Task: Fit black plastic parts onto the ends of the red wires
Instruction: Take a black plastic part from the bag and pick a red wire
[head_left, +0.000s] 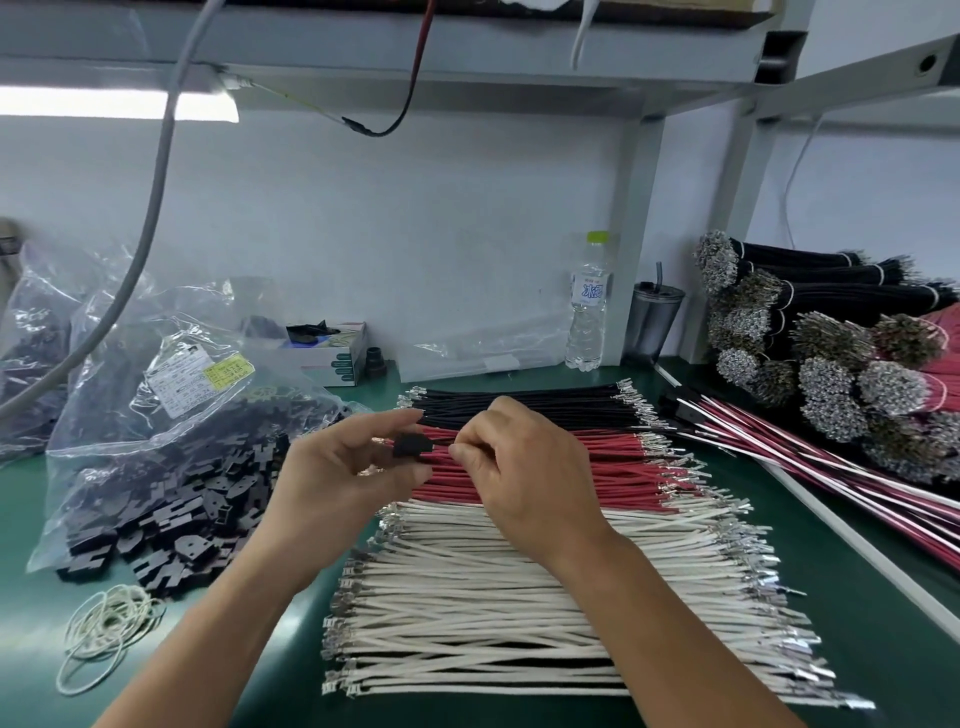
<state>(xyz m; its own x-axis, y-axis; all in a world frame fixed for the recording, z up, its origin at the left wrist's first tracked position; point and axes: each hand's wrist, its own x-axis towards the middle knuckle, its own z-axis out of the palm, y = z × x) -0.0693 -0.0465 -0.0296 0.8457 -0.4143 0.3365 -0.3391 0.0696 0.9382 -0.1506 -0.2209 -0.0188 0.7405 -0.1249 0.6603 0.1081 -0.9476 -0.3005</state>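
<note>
Mid-frame, above the green worktop (810, 587): left hand (343, 483) with fingers (415, 470) curled around a small black plastic part (412, 446), pinched between thumb and fingertips. Right hand (524, 467) just beside it, fingers (470, 452) closed tight on a thin red wire (439, 451), its end meeting the right side of the black part. Whether the wire end already sits inside the part: cannot tell.

Directly beneath the hands, a row of red wires (613, 467) flat on the worktop, metal terminals at both ends. Above that in the frame, a row of black wires (545, 402); below it, toward the bottom of the frame, a wide spread of white wires (519, 597).

Left of frame: clear plastic bag (171, 395) spilling more black plastic parts (171, 525) onto the worktop. Lower left: loose rubber bands (104, 629). Right of frame: stacked wire bundles (831, 343). Centre back, against the wall: a water bottle (588, 306).
</note>
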